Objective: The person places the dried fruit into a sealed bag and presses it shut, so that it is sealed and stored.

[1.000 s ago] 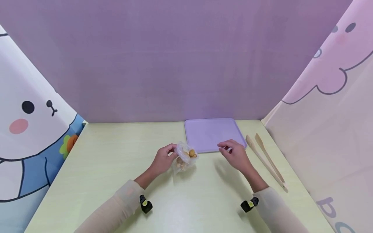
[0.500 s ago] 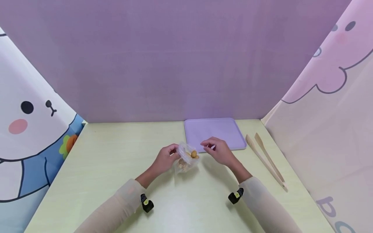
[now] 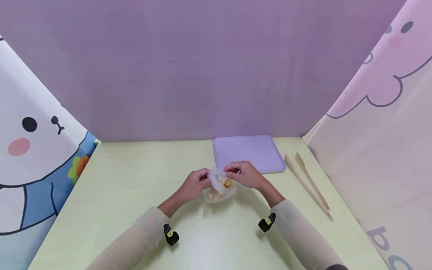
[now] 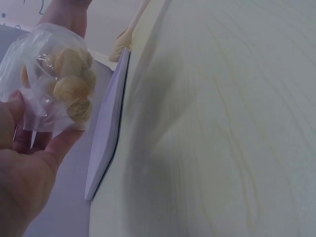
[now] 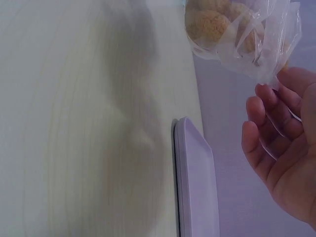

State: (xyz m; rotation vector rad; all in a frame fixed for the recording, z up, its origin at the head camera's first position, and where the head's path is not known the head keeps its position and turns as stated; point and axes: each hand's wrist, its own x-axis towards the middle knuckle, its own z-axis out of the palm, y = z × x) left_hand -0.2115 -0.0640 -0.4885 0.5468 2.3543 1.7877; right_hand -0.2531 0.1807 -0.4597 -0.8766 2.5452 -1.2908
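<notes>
A clear plastic bag (image 3: 213,196) holds several round, golden-brown food pieces (image 4: 71,89) with a rough surface. My left hand (image 3: 193,186) grips the bag's left side, thumb and fingers pinching the film. At the bag's upper right edge, my right hand (image 3: 248,175) pinches the film between thumb and index finger. Its other fingers (image 5: 256,109) are loosely curled beside the bag. One piece (image 3: 228,183) shows at the bag's mouth. In both wrist views the bag is held up above the table.
A flat purple tray (image 3: 248,150) lies behind the hands against the purple backdrop (image 3: 202,75). Wooden tongs (image 3: 308,190) lie to its right on the pale table (image 3: 135,165). Printed cloth panels (image 3: 371,150) stand at both sides.
My right hand has moved left from over the tray's front edge to the bag and taken hold of its edge. The left hand and bag have shifted slightly right.
</notes>
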